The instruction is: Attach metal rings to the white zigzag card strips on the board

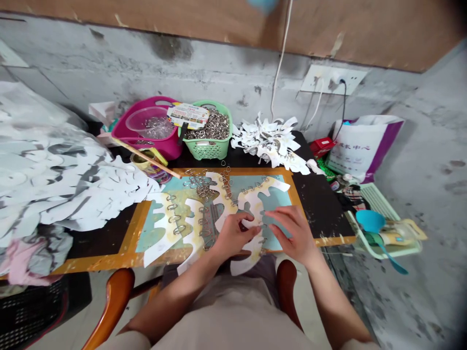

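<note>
My left hand rests at the near edge of the board, fingers curled and pinching a white cut-out paper shape with small metal rings along it. My right hand lies just to the right, fingers bent, pressing on the same paper shape. Other white cut-outs with metal rings lie in rows to the left on the board. A small pile of loose rings sits behind them.
A green basket full of metal rings and a pink tub stand at the back. A big heap of white cut-outs fills the left; a smaller pile lies behind. A green tray and bag sit right.
</note>
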Available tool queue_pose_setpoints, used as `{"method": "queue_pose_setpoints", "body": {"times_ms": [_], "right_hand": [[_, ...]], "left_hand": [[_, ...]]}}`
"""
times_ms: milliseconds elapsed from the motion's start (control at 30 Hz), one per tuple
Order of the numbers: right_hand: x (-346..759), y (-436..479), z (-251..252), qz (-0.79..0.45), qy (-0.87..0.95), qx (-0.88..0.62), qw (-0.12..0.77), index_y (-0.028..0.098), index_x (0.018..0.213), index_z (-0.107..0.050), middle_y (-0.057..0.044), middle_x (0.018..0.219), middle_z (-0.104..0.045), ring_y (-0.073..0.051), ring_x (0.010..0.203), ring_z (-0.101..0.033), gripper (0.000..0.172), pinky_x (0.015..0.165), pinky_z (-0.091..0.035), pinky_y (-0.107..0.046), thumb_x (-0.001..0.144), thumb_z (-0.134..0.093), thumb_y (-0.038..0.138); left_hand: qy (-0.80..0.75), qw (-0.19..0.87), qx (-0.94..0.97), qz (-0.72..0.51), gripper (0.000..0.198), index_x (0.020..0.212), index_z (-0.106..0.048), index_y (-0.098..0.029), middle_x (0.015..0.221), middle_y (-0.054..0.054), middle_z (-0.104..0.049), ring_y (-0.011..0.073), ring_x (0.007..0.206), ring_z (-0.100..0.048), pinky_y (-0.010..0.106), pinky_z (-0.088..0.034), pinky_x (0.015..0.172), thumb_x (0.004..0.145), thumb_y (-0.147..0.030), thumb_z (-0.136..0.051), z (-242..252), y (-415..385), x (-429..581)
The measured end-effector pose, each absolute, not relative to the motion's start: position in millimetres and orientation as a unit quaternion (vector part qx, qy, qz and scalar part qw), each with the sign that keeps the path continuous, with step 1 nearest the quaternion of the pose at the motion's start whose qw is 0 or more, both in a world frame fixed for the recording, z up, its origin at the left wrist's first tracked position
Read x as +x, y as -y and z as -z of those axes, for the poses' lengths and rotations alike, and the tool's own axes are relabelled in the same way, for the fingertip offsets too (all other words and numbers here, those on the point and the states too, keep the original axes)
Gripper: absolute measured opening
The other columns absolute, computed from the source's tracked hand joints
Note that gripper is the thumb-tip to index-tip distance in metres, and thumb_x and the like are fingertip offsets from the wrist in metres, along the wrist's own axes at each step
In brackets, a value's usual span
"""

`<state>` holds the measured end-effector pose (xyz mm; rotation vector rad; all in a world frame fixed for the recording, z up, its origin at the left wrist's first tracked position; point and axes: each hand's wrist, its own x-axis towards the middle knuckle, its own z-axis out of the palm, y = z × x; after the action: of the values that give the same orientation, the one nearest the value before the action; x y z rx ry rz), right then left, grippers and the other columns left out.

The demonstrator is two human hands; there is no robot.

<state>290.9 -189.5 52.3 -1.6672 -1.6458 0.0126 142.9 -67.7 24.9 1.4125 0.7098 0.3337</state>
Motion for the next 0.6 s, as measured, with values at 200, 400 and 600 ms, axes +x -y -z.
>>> {"method": "queue_pose_setpoints", "body": {"times_ms": [200, 400, 600], "right_hand": [[291.4, 185.9, -37.4, -0.001, 0.685, -0.609, 0.399, 0.024, 0.109, -0.063, -0.006, 0.094, -0.06, -0.019, 0.086, -0.051, 0.025, 0.073, -0.046, -0.033, 0.09, -0.057, 0.009], [286.9, 187.0, -35.9, -0.037, 0.684, -0.636, 0.355, 0.02, 0.099, -0.056, -0.008, 0.097, -0.057, -0.021, 0.088, -0.05, 0.012, 0.075, -0.045, -0.035, 0.092, -0.05, 0.012], [279.4, 184.9, -37.1, -0.058, 0.652, -0.673, 0.345, 0.02, 0.095, -0.05, -0.008, 0.095, -0.053, -0.022, 0.09, -0.049, 0.009, 0.077, -0.044, -0.037, 0.092, -0.045, 0.013]], "left_hand": [[-0.292, 0.692, 0.647, -0.128, 0.035, 0.081, -0.052, -0.016, 0.045, -0.01, -0.037, 0.0047, 0.041, -0.034, 0.015, -0.024, 0.039, 0.069, -0.042, -0.072, -28.7, 68.7, 142.6], [-0.285, 0.689, 0.657, -0.11, 0.031, 0.082, -0.052, -0.017, 0.043, -0.011, -0.035, 0.0048, 0.04, -0.029, 0.016, -0.021, 0.039, 0.072, -0.041, -0.069, -25.0, 68.2, 143.4], [-0.239, 0.635, 0.725, -0.116, 0.021, 0.071, -0.052, -0.016, 0.05, -0.009, -0.032, 0.0045, 0.045, -0.029, 0.016, -0.022, 0.041, 0.074, -0.032, -0.065, -29.2, 63.6, 145.6]]}}
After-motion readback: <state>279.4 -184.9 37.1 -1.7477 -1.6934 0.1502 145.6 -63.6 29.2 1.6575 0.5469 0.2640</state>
